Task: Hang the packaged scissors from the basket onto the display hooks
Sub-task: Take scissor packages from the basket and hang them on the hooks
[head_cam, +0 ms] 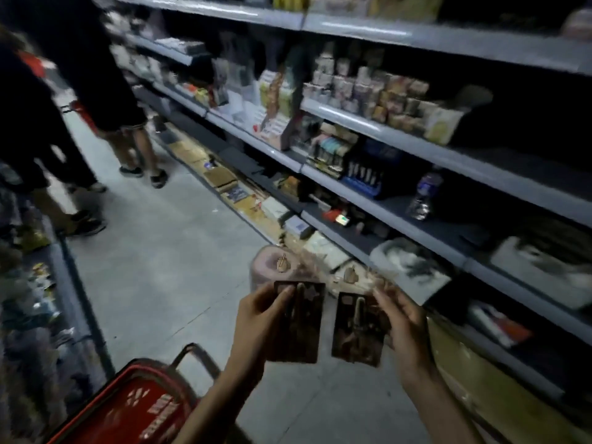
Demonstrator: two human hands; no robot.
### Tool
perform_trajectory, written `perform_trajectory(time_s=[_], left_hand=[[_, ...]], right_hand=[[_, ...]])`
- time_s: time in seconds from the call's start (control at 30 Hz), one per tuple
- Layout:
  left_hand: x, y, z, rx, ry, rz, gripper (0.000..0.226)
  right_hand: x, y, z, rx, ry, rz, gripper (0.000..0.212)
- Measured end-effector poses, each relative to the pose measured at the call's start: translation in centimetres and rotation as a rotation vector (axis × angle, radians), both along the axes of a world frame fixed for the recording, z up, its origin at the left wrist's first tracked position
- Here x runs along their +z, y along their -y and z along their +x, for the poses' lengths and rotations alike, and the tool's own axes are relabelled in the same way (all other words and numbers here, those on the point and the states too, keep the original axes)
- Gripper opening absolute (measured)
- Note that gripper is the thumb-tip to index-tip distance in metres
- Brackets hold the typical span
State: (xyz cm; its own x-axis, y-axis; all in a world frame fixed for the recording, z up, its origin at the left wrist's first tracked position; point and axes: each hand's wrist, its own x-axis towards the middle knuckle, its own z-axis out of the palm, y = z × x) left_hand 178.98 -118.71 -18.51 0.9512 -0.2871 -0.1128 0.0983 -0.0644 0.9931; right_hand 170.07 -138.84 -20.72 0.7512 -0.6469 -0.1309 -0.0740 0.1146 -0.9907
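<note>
My left hand (256,318) grips one dark packaged scissors card (304,322) by its left edge, thumb on the front. My right hand (407,328) pinches a second packaged scissors card (355,331) by its upper right side. Both cards are held upright side by side at waist height, each with a pale hang tab at the top. The red basket (134,408) sits on the floor at the lower left, below my left forearm; its contents are blurred. No display hooks are clearly visible in this dim, blurred view.
Grey shelves (368,123) stocked with stationery and boxes run along the right. A water bottle (424,193) stands on one shelf. Two people (112,91) stand in the aisle at upper left. A rack with goods (48,299) borders the left. The grey floor (166,251) lies between.
</note>
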Motion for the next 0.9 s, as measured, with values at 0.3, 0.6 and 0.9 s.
perform_trajectory(time_s=[0.3, 0.6, 0.9], left_hand=[[0.2, 24.9, -10.3, -0.562, -0.149, -0.064, 0.008], [-1.2, 41.7, -24.5, -0.929, -0.223, -0.07, 0.016], [1.9, 51.6, -32.8, -1.167, -0.185, -0.177, 0.028]], right_hand=[[-0.4, 17.9, -17.6, -0.499, -0.021, -0.133, 0.039], [2.1, 27.3, -36.7, -0.961, -0.058, -0.301, 0.01], [3.3, 32.7, -45.1, -1.208, -0.01, -0.259, 0.014]])
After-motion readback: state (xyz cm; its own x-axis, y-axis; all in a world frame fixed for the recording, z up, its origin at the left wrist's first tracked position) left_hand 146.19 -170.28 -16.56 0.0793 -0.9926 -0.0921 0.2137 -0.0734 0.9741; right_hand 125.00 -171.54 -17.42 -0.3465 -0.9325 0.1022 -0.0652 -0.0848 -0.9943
